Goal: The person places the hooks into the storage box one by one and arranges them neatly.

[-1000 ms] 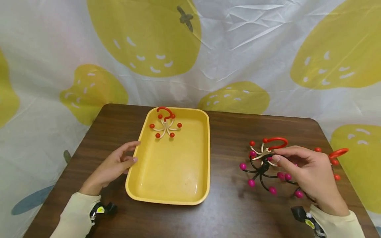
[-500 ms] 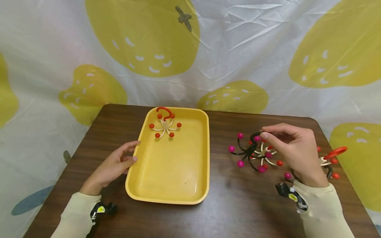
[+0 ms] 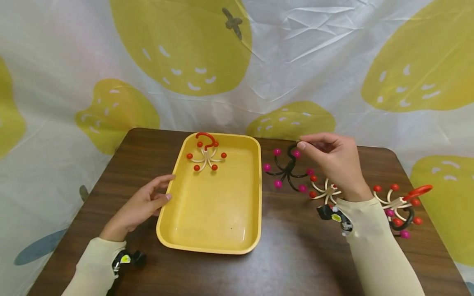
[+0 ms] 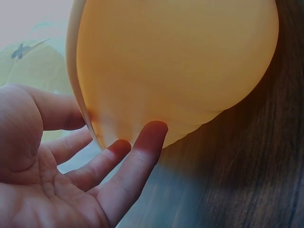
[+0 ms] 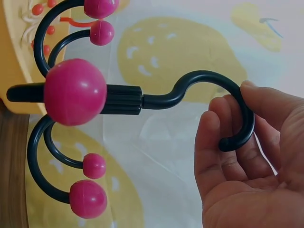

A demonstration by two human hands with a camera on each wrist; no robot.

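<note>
My right hand [image 3: 335, 162] pinches the curved top of a black multi-arm hanging hook [image 3: 289, 166] between thumb and fingers. The hook has bright pink balls on its arm ends and hangs just right of the yellow tray [image 3: 257, 197]. In the right wrist view, its S-shaped hook part [image 5: 204, 76] curls into my fingers. My left hand [image 3: 137, 205] touches the tray's left side with loosely extended fingers; in the left wrist view, fingertips [image 4: 152, 133] lie against its outer wall. At the tray's far left lies a white multi-arm hook [image 3: 205, 155] with red balls and a red hook.
On the table's right are another white hook [image 3: 327, 191] with red balls, partly hidden by my right hand, and a further white one [image 3: 398, 203]. A black hook with pink balls [image 3: 407, 220] overlaps the latter. A lemon-patterned cloth [image 3: 292, 61] hangs behind the table [image 3: 289, 263].
My right hand has lifted the black hook and carried it left and away from me, past the white hook, toward the tray. The left hand has stayed at the tray's side.
</note>
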